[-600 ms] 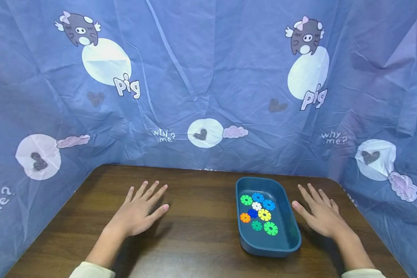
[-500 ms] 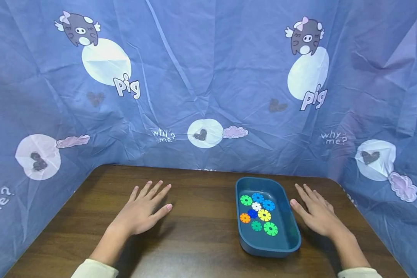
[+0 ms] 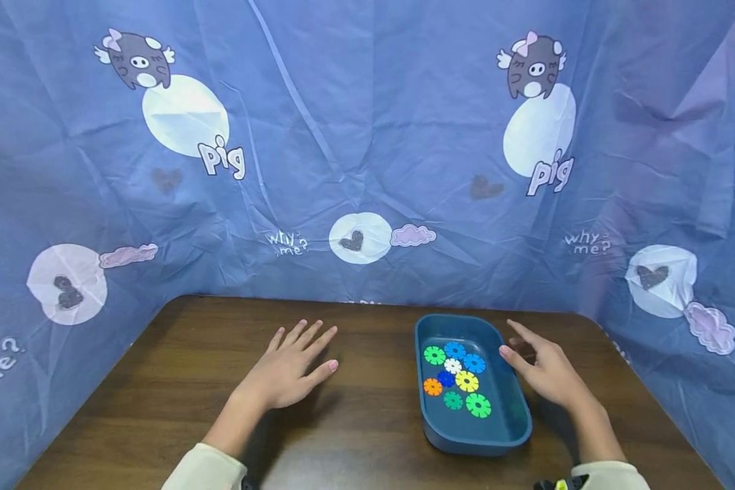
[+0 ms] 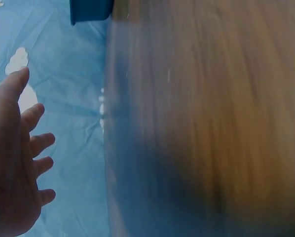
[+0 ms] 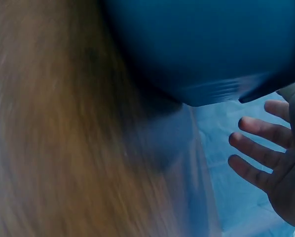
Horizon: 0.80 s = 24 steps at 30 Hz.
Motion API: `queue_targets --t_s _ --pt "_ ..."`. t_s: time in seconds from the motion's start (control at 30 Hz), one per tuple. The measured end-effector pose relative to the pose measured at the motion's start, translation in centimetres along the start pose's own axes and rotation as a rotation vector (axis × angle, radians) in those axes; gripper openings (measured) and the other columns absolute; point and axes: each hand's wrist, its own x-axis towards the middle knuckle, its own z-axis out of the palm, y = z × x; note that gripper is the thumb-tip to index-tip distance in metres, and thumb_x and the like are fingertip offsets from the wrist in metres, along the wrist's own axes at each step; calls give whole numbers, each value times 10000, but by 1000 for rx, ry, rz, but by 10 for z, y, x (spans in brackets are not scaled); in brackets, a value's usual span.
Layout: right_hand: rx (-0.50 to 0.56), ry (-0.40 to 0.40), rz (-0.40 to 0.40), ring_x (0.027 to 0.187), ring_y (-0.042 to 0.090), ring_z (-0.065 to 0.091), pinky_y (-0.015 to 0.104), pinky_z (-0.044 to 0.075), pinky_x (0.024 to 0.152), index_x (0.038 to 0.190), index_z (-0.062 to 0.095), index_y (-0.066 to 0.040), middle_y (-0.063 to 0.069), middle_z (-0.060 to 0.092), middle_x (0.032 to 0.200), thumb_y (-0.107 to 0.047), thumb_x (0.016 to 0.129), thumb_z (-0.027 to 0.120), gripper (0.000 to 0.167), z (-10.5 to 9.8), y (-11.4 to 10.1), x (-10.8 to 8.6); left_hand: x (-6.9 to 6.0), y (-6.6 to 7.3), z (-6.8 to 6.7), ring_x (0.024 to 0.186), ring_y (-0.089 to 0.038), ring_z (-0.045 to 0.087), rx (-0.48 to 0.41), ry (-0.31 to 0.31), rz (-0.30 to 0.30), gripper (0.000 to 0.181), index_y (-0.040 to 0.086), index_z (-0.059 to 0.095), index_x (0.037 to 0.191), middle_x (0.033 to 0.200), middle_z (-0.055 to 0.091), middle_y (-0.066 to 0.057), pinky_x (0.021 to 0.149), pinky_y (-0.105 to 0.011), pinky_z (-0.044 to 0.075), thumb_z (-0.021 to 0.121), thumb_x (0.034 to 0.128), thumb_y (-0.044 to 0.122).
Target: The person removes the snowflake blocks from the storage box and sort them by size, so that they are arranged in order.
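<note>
A dark blue tray [image 3: 502, 435] stands right of centre in the head view, with several notched discs lying on its floor, among them a yellow disc [image 3: 467, 381], an orange disc [image 3: 432, 387] and a white disc [image 3: 452, 366]. Left of the tray the left hand [image 3: 282, 374] hovers over the table, fingers spread and straight, holding nothing. At the tray's right rim is the right hand [image 3: 548, 371], thumb extended at the edge; whether it touches the rim I cannot tell. The right wrist view shows its fingers [image 5: 256, 150] loosely extended beside the tray's wall [image 5: 211, 59].
The brown wooden table [image 3: 355, 435] has its back edge against a blue curtain [image 3: 318, 136] printed with pigs, hearts and clouds. Between the left hand and the tray lies a stretch of table surface. Both wrist views are partly blurred.
The left hand has moved right, towards the tray. The right hand has moved left to the tray's rim, and its fingers are less spread. The tray stays in place.
</note>
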Motion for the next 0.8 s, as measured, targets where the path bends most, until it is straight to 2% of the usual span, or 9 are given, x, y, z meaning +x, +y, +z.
queue_targets --t_s 0.1,0.23,0.33,0.43,0.57,0.67,0.8 --pt "24 21 27 1006 300 691 470 570 844 1489 504 -29 175 716 1154 -320 1041 622 547 1 3 -1 9 9 4 1556 -333 162 -3 -32 18 697 300 272 1631 1675 263 -71 1229 -623 88 304 1041 672" --pt "82 21 65 1001 238 680 339 553 814 1405 599 -36 117 732 1120 -264 1028 650 444 3 6 -2 20 20 6 1552 -336 185 5 -41 54 690 294 290 1627 1670 281 -70 1226 -622 108 310 1044 662" --pt "178 11 90 1001 198 671 272 561 787 1372 622 -15 144 723 1142 -207 1017 666 406 6 8 -2 29 28 5 1552 -333 188 20 -53 79 692 290 292 1627 1668 288 -67 1226 -620 110 301 1045 663" --pt "286 8 130 998 140 657 249 576 778 1367 619 16 195 698 1182 -166 1014 663 400 8 8 -2 38 36 3 1555 -314 188 40 -69 94 699 302 285 1629 1667 297 -54 1231 -609 107 287 1039 678" --pt "407 5 229 1000 57 636 242 582 790 1397 597 18 227 661 1228 -180 1017 659 434 12 7 -4 51 46 -1 1546 -319 224 57 -82 134 692 305 316 1619 1650 338 -64 1228 -608 131 301 1037 679" --pt "500 -2 294 994 45 644 247 585 805 1435 570 -2 223 639 1252 -222 1025 655 473 13 8 -5 59 54 -3 1541 -320 239 70 -102 164 676 310 326 1615 1643 351 -66 1226 -607 148 315 1041 666" --pt "590 -18 321 941 76 653 265 589 790 1458 544 1 198 631 1215 -242 1023 657 510 13 11 -6 70 65 -4 1537 -315 251 92 -123 200 649 298 332 1614 1638 363 -69 1226 -603 161 330 1056 628"
